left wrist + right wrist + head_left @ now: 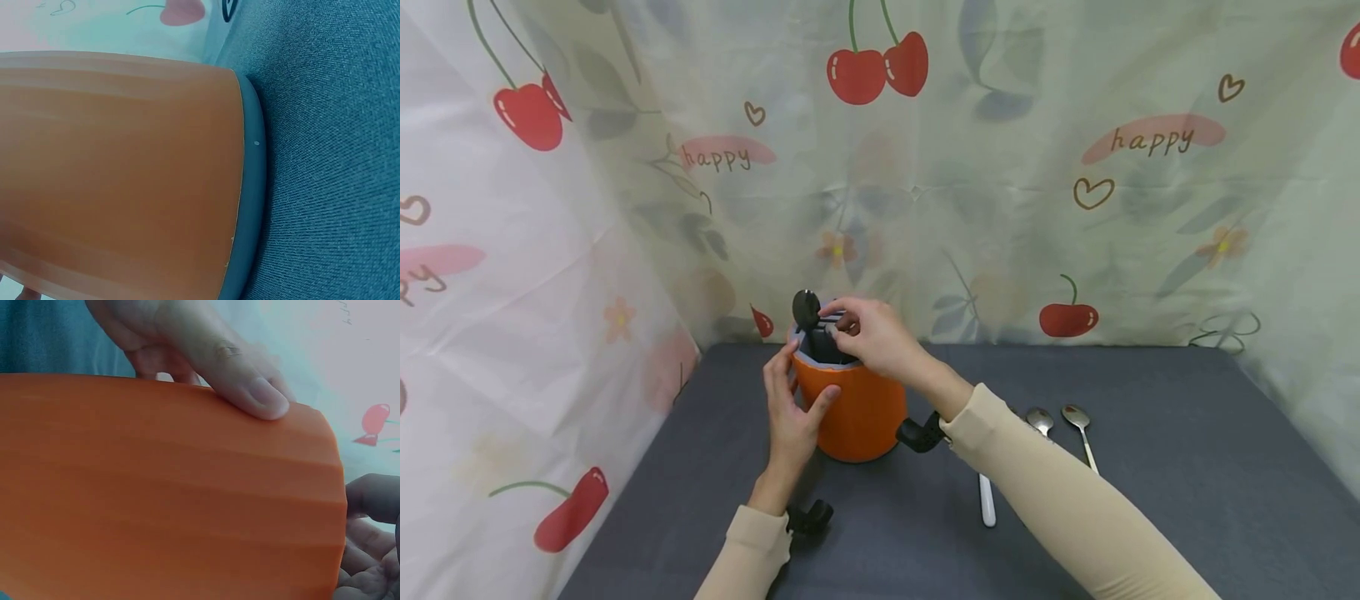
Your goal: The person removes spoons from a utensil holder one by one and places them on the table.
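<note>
An orange cup-shaped utensil holder (863, 412) with a pale grey-blue lining stands upright at the back of the table. My left hand (793, 417) grips its left side, fingers at the rim and thumb (265, 400) on the front wall. Over the opening, my right hand (876, 337) pinches a small shiny grey utensil (831, 330) between thumb and index finger; its kind is hard to make out. Beside the index fingertip, a dark, shiny spoon (806, 309) rises bowl-up from the holder. Dark striped shapes inside are partly hidden by the right hand.
On the grey table (662, 500), a spoon (1040, 419) and another spoon (1077, 417) lie right of the holder, partly behind my right sleeve. A white handle (987, 500) shows below the forearm. A printed curtain (917, 225) encloses the back and sides.
</note>
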Tool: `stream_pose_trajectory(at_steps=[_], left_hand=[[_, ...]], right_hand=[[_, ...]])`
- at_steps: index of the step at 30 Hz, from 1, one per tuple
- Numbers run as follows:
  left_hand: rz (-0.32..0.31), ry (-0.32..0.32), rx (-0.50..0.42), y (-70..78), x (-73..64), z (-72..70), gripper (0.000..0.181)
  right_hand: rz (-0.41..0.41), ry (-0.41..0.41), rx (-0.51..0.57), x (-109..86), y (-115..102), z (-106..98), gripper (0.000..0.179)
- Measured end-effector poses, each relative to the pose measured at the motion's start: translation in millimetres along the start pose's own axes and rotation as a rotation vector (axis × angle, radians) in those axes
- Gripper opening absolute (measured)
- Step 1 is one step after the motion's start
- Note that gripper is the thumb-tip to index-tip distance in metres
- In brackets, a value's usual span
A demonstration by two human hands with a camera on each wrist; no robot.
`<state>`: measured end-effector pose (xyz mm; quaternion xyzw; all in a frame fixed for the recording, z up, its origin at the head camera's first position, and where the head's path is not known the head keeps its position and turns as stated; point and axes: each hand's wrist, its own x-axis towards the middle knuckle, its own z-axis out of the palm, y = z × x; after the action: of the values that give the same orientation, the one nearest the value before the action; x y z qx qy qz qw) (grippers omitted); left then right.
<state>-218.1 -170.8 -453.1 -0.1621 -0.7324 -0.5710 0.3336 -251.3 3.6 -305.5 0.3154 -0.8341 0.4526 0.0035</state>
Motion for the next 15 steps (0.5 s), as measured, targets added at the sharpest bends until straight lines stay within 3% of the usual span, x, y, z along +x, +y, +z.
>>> stream_pose_trajectory(at_steps=[8, 12, 15], left_hand=[[0.000, 0.002, 0.020, -1.6, -0.4, -0.9, 0.084], [0.000, 0.000, 0.023, -2.0, -0.6, -1.1, 0.084], [0.003, -0.001, 0.016, -2.4, -0.6, -0.8, 0.085]], right_hand=[[-0.015, 0.014, -0.166, -4.6, -2.2, 10.1, 0.035], [-0.006, 0.056, -0.087, -6.6, -0.4, 11.0, 0.032], [-0.011, 0.093, 0.047, -6.4, 1.5, 8.8, 0.030]])
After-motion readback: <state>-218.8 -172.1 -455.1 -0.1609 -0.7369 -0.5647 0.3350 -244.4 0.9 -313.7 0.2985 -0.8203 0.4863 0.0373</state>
